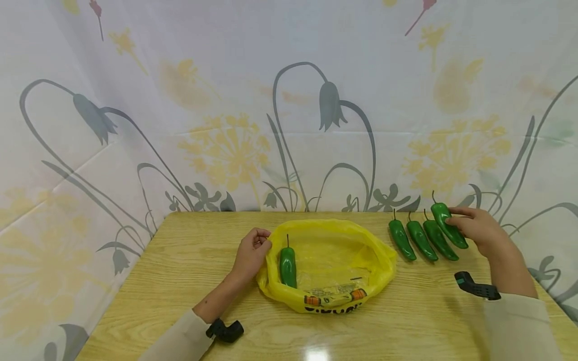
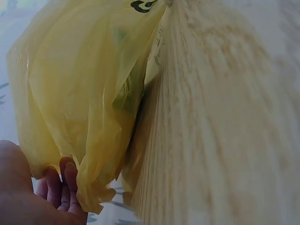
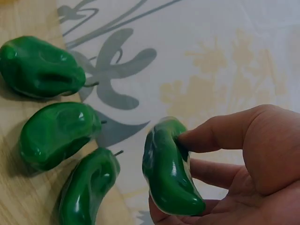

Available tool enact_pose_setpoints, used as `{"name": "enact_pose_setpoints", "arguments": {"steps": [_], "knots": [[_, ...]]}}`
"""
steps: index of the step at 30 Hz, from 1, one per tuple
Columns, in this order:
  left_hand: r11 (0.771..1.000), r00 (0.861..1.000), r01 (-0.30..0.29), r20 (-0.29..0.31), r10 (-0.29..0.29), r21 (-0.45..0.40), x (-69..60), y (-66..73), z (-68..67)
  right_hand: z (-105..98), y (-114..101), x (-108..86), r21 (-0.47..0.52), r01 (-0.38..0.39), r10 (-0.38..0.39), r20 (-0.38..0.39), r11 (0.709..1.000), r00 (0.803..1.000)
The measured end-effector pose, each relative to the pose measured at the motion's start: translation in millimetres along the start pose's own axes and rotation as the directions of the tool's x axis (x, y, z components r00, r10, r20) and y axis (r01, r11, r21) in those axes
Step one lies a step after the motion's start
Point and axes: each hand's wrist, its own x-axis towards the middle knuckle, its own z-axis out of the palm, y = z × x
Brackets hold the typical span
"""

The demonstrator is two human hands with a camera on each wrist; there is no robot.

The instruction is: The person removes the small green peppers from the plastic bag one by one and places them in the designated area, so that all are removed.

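Observation:
A yellow plastic bag point(image 1: 386, 273) stands with its mouth open on the table, one green pepper point(image 1: 287, 267) inside at its left. My left hand point(image 1: 253, 253) pinches the bag's left rim; the left wrist view shows its fingers point(image 2: 54, 187) curled at the yellow film point(image 2: 70, 103). At the right, my right hand point(image 1: 485, 233) holds a green pepper point(image 1: 447, 225) between thumb and fingers. In the right wrist view that pepper point(image 3: 168, 173) is raised beside the others. Three more green peppers point(image 1: 400, 240) lie in a row just left of it.
The light wooden table point(image 1: 203, 225) reaches back to a hanging cloth point(image 1: 207, 100) printed with grey and yellow flowers. Both wrists carry black camera mounts point(image 1: 226, 331).

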Motion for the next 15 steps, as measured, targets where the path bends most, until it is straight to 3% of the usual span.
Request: {"name": "enact_pose_setpoints", "arguments": {"steps": [15], "knots": [[0.999,0.998,0.017,-0.052,-0.018,-0.029,2.4,-3.5,-0.6,-1,28,2.8,0.027,-0.074,0.076,-0.06,0.997,0.995]]}}
